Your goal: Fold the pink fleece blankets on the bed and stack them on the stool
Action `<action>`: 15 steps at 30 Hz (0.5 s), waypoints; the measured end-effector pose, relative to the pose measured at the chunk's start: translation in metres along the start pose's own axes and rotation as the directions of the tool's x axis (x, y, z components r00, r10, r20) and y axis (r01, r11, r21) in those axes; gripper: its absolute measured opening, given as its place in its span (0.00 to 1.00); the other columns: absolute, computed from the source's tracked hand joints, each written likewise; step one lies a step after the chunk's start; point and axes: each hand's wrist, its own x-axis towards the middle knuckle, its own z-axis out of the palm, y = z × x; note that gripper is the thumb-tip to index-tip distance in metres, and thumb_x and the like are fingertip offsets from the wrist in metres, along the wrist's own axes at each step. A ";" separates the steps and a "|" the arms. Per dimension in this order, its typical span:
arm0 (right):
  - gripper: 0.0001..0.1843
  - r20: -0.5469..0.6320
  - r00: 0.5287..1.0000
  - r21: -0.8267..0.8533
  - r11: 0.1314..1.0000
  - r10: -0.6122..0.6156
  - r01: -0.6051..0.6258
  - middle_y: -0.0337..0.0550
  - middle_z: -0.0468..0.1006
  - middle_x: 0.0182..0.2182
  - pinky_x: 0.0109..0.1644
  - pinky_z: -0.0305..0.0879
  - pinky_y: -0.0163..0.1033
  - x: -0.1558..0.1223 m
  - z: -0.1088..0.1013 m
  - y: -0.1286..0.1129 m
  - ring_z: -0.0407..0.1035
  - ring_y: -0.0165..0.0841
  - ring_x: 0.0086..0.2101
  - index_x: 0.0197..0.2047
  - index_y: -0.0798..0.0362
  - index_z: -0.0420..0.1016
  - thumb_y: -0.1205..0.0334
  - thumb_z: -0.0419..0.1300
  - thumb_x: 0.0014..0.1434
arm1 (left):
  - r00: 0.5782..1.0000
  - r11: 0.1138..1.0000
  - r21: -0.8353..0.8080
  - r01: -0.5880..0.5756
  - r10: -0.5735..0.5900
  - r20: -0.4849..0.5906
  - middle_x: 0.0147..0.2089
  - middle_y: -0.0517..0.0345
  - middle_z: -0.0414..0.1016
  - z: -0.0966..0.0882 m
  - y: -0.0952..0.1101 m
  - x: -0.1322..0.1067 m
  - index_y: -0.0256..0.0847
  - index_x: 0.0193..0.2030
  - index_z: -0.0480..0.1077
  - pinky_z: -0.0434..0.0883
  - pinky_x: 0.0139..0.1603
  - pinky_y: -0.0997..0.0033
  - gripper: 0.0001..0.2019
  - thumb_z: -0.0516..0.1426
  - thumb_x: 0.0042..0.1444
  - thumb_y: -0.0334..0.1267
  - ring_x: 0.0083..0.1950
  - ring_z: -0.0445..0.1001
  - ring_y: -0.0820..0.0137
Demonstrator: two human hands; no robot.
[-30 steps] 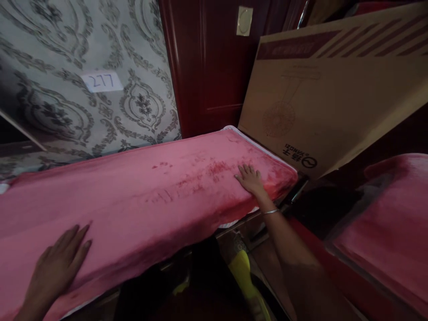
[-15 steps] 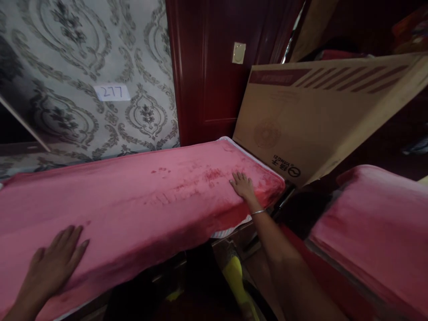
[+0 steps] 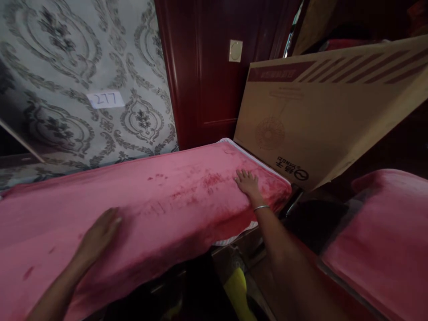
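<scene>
A pink plush blanket covers a long raised surface across the view. My left hand lies flat on it, palm down, fingers stretched out, near the front edge. My right hand presses flat on the blanket's right end, fingers spread, a thin bangle on the wrist. A white underlayer peeks out below the blanket's right front edge. Neither hand holds anything.
A big cardboard box leans behind the blanket's right end. A dark red wooden door and patterned wallpaper with a "277" label stand behind. Another pink-covered surface lies at the right. A yellow object sits below.
My left hand has slid right and forward along the blanket, toward the middle. My right hand stays pressed at the right end. The view has shifted slightly.
</scene>
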 end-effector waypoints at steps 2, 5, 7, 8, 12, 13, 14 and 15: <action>0.33 -0.008 1.000 -0.013 1.000 -0.008 0.008 0.46 0.48 0.76 0.71 0.46 0.62 0.000 0.006 0.001 0.46 0.51 0.72 0.78 0.44 0.50 0.45 0.36 0.75 | 0.976 0.978 -0.112 -0.174 0.186 0.111 0.68 0.47 0.71 0.018 0.076 0.012 0.39 0.65 0.68 0.64 0.72 0.47 0.31 0.44 0.63 0.55 0.71 0.67 0.54; 0.34 -0.027 0.999 -0.014 1.000 -0.020 0.019 0.46 0.49 0.76 0.71 0.46 0.62 -0.001 0.009 0.003 0.47 0.50 0.72 0.77 0.45 0.51 0.44 0.35 0.74 | 0.838 0.860 -0.228 -0.455 0.501 0.217 0.73 0.47 0.64 0.046 0.191 0.025 0.40 0.67 0.67 0.60 0.74 0.46 0.27 0.46 0.67 0.49 0.75 0.59 0.55; 0.34 -0.037 0.999 -0.013 1.000 -0.020 0.019 0.46 0.50 0.76 0.71 0.46 0.62 0.000 0.009 0.003 0.47 0.50 0.72 0.77 0.44 0.52 0.44 0.36 0.74 | 0.739 0.798 -0.265 -0.541 0.601 0.304 0.76 0.42 0.58 0.065 0.256 0.031 0.38 0.71 0.63 0.57 0.76 0.43 0.28 0.48 0.68 0.47 0.77 0.55 0.53; 0.34 -0.045 0.999 -0.013 1.000 -0.019 0.018 0.46 0.50 0.76 0.71 0.46 0.62 0.000 0.010 0.003 0.46 0.51 0.72 0.77 0.44 0.53 0.44 0.36 0.74 | 0.703 0.781 -0.277 -0.560 0.625 0.340 0.77 0.41 0.56 0.075 0.283 0.033 0.37 0.73 0.60 0.54 0.76 0.41 0.30 0.49 0.68 0.47 0.78 0.53 0.52; 0.33 -0.072 0.997 -0.009 1.000 -0.017 0.017 0.46 0.51 0.76 0.71 0.46 0.63 -0.001 0.012 0.004 0.47 0.52 0.72 0.77 0.45 0.54 0.44 0.37 0.74 | 0.642 0.750 -0.278 -0.600 0.659 0.391 0.79 0.38 0.49 0.115 0.350 0.044 0.34 0.76 0.54 0.48 0.77 0.38 0.33 0.49 0.69 0.50 0.79 0.48 0.51; 0.33 -0.076 0.997 -0.009 1.000 -0.021 0.020 0.46 0.51 0.75 0.71 0.46 0.63 -0.001 0.013 0.005 0.48 0.52 0.72 0.77 0.45 0.54 0.44 0.37 0.74 | 0.649 0.756 -0.261 -0.601 0.652 0.393 0.79 0.39 0.49 0.124 0.356 0.047 0.34 0.76 0.54 0.47 0.77 0.37 0.34 0.49 0.69 0.51 0.79 0.48 0.51; 0.33 -0.079 0.997 -0.010 1.000 -0.024 0.024 0.46 0.52 0.75 0.71 0.46 0.63 -0.002 0.013 0.005 0.48 0.52 0.71 0.77 0.45 0.54 0.44 0.37 0.74 | 0.662 0.765 -0.239 -0.598 0.640 0.390 0.79 0.40 0.49 0.130 0.359 0.050 0.36 0.76 0.54 0.46 0.77 0.37 0.34 0.48 0.69 0.52 0.79 0.48 0.51; 0.33 -0.080 0.996 -0.011 1.000 -0.028 0.027 0.47 0.52 0.75 0.71 0.47 0.63 -0.002 0.013 0.005 0.48 0.52 0.71 0.77 0.45 0.54 0.44 0.37 0.74 | 0.678 0.776 -0.215 -0.594 0.626 0.385 0.79 0.41 0.50 0.135 0.357 0.053 0.38 0.76 0.54 0.45 0.77 0.37 0.34 0.48 0.70 0.53 0.79 0.48 0.51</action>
